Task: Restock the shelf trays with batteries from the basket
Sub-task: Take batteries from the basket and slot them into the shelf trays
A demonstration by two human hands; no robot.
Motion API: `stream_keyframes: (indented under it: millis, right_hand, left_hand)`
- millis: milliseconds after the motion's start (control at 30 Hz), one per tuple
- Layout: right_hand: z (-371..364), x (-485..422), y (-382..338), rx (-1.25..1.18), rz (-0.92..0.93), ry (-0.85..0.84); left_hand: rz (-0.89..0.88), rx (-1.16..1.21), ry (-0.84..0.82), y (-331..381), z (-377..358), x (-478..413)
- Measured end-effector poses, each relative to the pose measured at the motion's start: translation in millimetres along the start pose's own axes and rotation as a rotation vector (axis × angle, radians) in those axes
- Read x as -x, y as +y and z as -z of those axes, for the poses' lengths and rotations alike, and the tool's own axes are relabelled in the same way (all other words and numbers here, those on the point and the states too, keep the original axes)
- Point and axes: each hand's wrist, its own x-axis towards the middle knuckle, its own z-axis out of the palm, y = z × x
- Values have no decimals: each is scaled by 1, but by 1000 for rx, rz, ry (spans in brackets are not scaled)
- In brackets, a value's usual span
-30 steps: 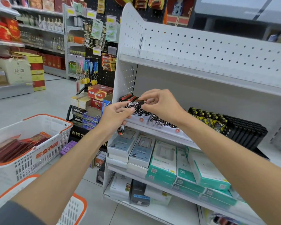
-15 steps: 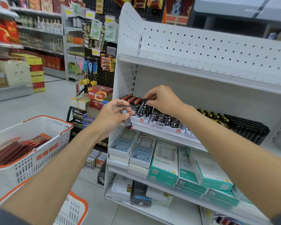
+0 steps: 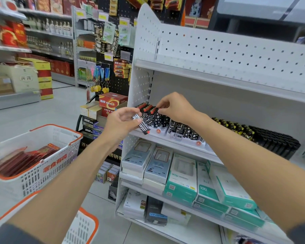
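At frame centre, the left hand [image 3: 121, 124] grips one patterned battery [image 3: 142, 125], held tilted. Just to its right, the right hand [image 3: 174, 107] pinches the red-topped batteries [image 3: 151, 114] standing in the white shelf tray [image 3: 158, 132]. A white basket [image 3: 42, 173] sits lower left.

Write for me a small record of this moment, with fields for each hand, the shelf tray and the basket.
Left hand: grips one slim black-and-white patterned battery, tilted, in front of the shelf edge
Right hand: pinches the top of a red-topped patterned battery standing in the tray
Shelf tray: white plastic tray, holds upright rows of patterned batteries
Basket: white plastic basket with orange rim, at the left, holds flat red packets
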Motion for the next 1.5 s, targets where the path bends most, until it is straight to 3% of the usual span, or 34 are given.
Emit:
stream_keyframes:
  millis: [267, 333, 400, 533, 667, 833, 1000, 1500]
  right_hand:
    - [-5, 8, -6, 177, 41, -66]
    - [-1, 10, -8, 143, 67, -5]
    - [3, 17, -13, -81, 35, 46]
    - [3, 32, -16, -472, -70, -190]
    - [4, 31, -9, -688, -150, -70]
    - [18, 26, 6, -458, -131, 78]
    - [13, 19, 16, -202, -52, 37]
    - [-11, 2, -2, -67, -63, 107]
  left_hand:
    - [17, -21, 131, -1, 0, -1]
    - [12, -1, 147, 0, -2, 1]
    - [-12, 3, 159, 1, -4, 1]
    - [-45, -25, 203, -1, -10, 0]
    - [-116, -119, 129, -2, -17, 1]
    - [-172, -380, 80, -12, -13, -1]
    - [-204, -562, 103, -24, -6, -5]
    - [-176, -657, 39, -28, -4, -4]
